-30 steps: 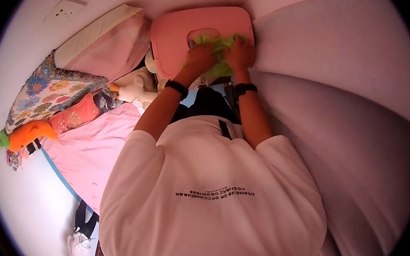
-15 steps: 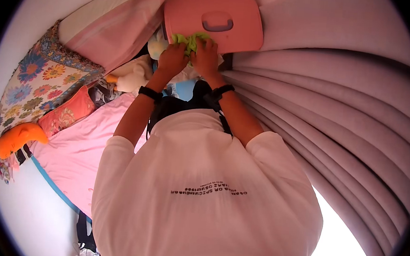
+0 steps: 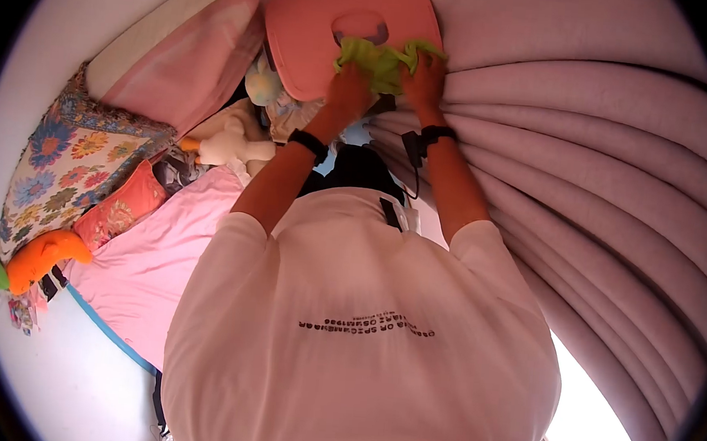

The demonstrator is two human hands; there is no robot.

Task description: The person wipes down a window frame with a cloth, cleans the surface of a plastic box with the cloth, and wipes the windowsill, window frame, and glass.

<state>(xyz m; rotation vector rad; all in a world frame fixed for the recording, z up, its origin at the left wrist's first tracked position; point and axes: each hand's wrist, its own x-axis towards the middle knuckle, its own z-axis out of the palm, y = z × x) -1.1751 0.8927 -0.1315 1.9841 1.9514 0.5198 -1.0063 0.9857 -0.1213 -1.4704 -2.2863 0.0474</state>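
A crumpled lime-green cloth [image 3: 385,69] stretches between my two hands, over the lower part of a pink plastic box lid [image 3: 301,28] with a grey handle [image 3: 373,35]. My left hand [image 3: 349,91] grips the cloth's left end; its fingers are somewhat blurred. At the other end, near the lid's right edge, my right hand [image 3: 426,80] has its fingers closed on the cloth. Both wrists wear black bands. Left of my left hand lie a pale plush toy [image 3: 261,81] and a white plush with an orange beak [image 3: 232,142].
Pleated pinkish curtain [image 3: 571,154] hangs along the right side. On the left are a floral cushion [image 3: 63,151], a red patterned cushion [image 3: 125,204], an orange plush [image 3: 47,258] and a pink sheet [image 3: 154,264]. A large pink-and-cream cushion [image 3: 177,52] leans behind them.
My hands have moved right and apart, spreading the green cloth wider between them. The view has shifted, so the pink lid sits higher and further left.
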